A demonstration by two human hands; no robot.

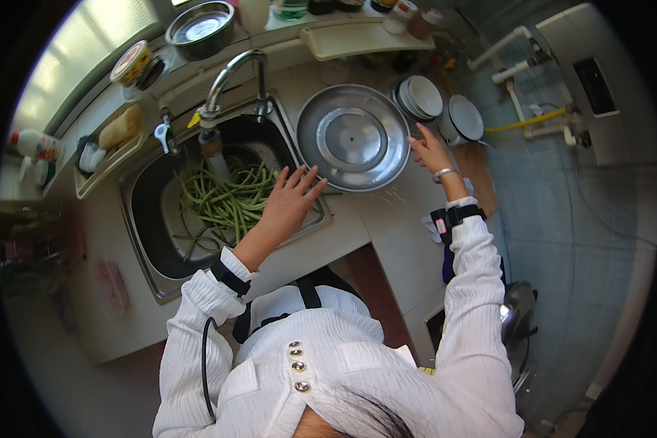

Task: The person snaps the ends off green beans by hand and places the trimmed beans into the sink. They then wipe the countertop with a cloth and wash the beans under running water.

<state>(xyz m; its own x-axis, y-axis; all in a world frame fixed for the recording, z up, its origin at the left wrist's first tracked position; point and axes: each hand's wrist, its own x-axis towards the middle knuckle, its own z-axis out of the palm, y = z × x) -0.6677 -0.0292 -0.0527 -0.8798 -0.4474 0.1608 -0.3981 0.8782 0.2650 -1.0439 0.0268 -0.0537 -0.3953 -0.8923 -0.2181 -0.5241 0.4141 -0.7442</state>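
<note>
A wide, round stainless steel basin (397,159) lies on the counter right of the sink, with a raised or separate ring in its middle. My left hand (287,205) is over the sink's right edge, fingers spread, fingertips at the basin's lower left rim. At the opposite rim, my right hand (433,156) has its fingers apart. Whether either hand touches the metal is unclear. Long green beans (227,200) lie heaped in the sink (153,213), partly hidden behind my left hand and forearm. A curved chrome faucet (222,82) rises behind them, and water appears to fall onto the beans.
Stacked white bowls (424,96) and a white enamel pot (465,119) stand beyond my right hand. A metal bowl (200,27) sits on the back ledge. At left is a tray (112,164) holding a sponge-like item. Pipes (517,76) run along the right wall.
</note>
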